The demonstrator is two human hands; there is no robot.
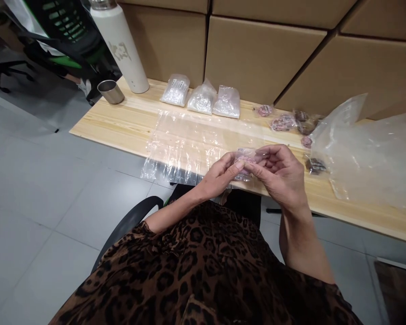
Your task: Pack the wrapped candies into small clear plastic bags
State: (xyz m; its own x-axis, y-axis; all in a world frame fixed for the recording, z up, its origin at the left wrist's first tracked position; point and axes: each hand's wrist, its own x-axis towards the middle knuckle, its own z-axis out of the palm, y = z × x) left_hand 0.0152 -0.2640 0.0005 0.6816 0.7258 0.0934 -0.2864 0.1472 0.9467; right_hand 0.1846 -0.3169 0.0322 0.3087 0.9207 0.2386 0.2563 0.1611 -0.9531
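My left hand [219, 174] and my right hand [279, 174] meet over the front edge of the wooden table [122, 122]. Both pinch a small clear plastic packet [247, 158] with something pink inside it. The left thumb and fingers grip its left end. The right fingers curl round its right side. The packet is held just above the table. A large clear plastic sheet [186, 142] lies flat to the left of my hands.
Three small clear bags [203, 97] line the back, before cardboard boxes [264, 54]. A white bottle [122, 45] and steel cup [111, 91] stand at the far left corner. Pink and dark packets [287, 122] lie beside big plastic bags [368, 149] at right.
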